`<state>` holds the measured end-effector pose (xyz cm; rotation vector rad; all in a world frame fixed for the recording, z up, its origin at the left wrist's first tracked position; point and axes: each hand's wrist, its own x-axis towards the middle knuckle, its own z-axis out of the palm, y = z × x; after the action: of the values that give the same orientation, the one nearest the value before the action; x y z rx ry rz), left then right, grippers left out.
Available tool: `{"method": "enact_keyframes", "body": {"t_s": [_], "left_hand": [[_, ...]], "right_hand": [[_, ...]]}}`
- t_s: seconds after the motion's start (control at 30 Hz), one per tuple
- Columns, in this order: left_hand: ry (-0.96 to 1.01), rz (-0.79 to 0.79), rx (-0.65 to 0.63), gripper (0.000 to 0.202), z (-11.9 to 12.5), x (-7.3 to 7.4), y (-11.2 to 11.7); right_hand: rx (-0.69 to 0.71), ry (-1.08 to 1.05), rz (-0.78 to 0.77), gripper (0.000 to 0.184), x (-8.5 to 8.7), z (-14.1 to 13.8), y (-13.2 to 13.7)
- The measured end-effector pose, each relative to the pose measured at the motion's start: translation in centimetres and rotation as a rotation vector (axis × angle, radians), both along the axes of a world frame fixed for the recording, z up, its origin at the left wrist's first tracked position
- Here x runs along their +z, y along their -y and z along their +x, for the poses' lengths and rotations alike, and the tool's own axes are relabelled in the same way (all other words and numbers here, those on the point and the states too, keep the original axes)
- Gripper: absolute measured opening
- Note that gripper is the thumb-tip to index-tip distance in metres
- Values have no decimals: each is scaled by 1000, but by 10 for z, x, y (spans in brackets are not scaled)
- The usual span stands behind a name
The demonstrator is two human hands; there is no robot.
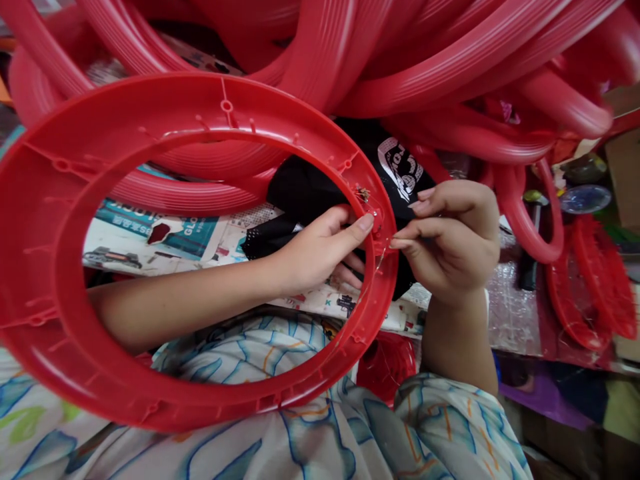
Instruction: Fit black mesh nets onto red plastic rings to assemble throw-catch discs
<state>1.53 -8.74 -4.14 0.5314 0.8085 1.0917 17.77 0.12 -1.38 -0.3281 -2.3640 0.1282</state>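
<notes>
A large red plastic ring (65,233), its ribbed hollow side facing me, rests across my lap. My left hand (325,250) reaches through its opening and grips the right side of the rim, thumb pressed beside a small red fitting (377,230) in the channel. A thin wire (381,260) runs along the channel below the fitting. Just outside the rim, my right hand (450,233) is closed in a pinch, its fingertips at the wire's upper end. A small tangle of coppery wire ends (363,194) sits above my left thumb.
Many glossy red ribbed rings (450,73) are piled across the back. Behind the rim lies black fabric (405,173) with white print, over a printed sheet (150,233). At right are a dark-handled tool (530,260), more red ring parts (580,293) and a clear round dish (585,199).
</notes>
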Motion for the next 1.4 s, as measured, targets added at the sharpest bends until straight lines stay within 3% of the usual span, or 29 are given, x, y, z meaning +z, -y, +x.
{"method": "enact_keyframes", "body": {"t_s": [0.17,0.33,0.67,0.83,1.03,1.13,1.33,1.4], "left_hand": [[-14,15,4,19,1,1,4],[-4,63,-7,46,-1,-2,7],[-13,78,5,49,-2,-3,9],[-45,80,40,53,-4,-2,10],[-7,20,73,47,-8,2,20],[21,-36,34,33,-9,8,32],[73,-91,-9,23,-12,11,54],[93,-110,-13,23,-14,9,57]], "right_hand": [[6,-3,-71,10,-3,-2,-1],[22,-28,-82,11,-4,1,-4],[-16,-57,-103,18,-3,6,-8],[-56,-52,-108,8,-4,11,-13],[-84,-61,-123,7,-6,16,-19],[-127,-77,-132,12,-7,17,-21],[-160,-157,-226,13,-11,15,-23],[-163,-135,-320,21,-14,16,-24]]}}
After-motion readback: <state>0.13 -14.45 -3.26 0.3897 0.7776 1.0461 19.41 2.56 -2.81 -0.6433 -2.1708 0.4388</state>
